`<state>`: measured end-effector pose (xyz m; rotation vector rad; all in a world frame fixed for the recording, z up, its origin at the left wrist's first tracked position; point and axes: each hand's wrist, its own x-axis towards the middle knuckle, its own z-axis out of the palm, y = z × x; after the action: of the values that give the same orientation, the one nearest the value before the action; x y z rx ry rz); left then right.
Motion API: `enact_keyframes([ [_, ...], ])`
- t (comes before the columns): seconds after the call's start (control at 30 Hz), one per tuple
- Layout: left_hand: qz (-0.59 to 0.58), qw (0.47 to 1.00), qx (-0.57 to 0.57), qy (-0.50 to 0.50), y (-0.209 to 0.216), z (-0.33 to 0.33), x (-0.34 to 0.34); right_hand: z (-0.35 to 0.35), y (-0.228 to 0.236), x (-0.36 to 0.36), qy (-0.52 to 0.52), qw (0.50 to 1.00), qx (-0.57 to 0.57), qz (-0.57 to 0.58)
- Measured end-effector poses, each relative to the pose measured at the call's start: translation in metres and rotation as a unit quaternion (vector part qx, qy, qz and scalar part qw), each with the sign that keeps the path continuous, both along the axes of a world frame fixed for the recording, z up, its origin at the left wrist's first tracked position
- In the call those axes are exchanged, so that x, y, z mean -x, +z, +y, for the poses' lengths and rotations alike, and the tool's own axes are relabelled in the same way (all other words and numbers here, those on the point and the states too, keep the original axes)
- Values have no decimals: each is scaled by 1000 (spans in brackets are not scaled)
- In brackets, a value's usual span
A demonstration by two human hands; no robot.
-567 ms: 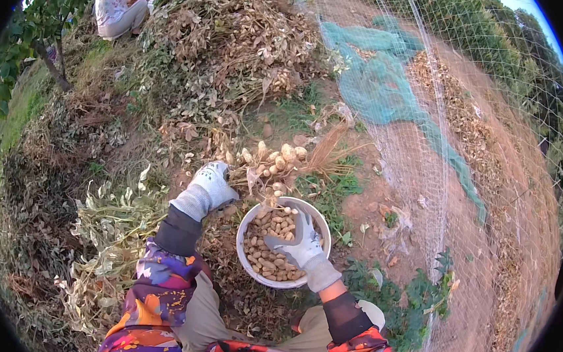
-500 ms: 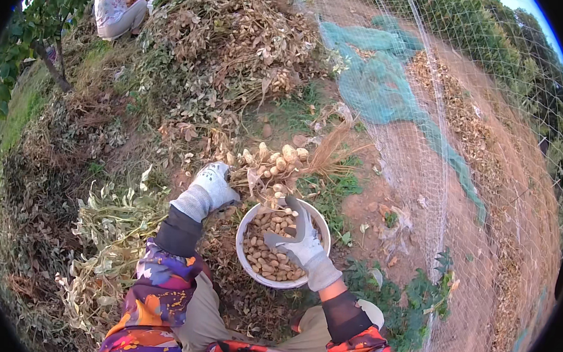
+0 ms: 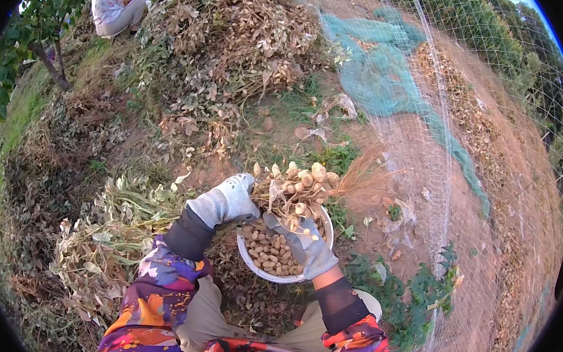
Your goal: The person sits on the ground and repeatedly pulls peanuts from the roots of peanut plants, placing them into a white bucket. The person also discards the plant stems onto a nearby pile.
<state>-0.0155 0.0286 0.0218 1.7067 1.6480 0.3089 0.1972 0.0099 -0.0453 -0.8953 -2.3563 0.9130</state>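
Note:
My left hand [image 3: 232,200], in a pale glove with a grey palm, is closed around the stems of a dry peanut plant [image 3: 278,201]. Its pale pods [image 3: 302,178] cluster above a white bucket [image 3: 330,227], and its thin roots fan out to the right. My right hand [image 3: 309,248], gloved alike, is over the bucket with its fingers bent up against the lower pods; the pods partly hide the fingertips. Loose peanuts [image 3: 269,251] lie inside the bucket, which stands on the ground in front of me between my knees.
Beyond lies a large heap of dried peanut plants [image 3: 218,52]. More withered plants [image 3: 112,229] are on my left. A white net [image 3: 470,211] with teal netting [image 3: 381,84] runs along the right. Green weeds [image 3: 411,299] grow beside my right knee. Another person [image 3: 113,7] sits at the far left.
My left hand has moved right and slightly toward me, bringing the peanut plant over the bucket's far rim. My right hand's fingers have risen from above the loose peanuts to the hanging pods and closed.

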Motion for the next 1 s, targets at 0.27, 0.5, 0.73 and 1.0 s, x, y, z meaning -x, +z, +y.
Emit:
enact_keyframes([
  [0.27,130,989,30,-64,11,0,-16,6,-50,-15,-21,955,225,193],
  [0.5,44,998,20,-43,6,-5,-9,15,-43,-20,-9,953,262,152],
  [0.73,-52,997,22,-42,3,-7,-1,20,-46,-10,3,952,282,120],
  [1.0,91,994,22,-65,9,-7,-14,22,-48,0,13,961,274,18],
])
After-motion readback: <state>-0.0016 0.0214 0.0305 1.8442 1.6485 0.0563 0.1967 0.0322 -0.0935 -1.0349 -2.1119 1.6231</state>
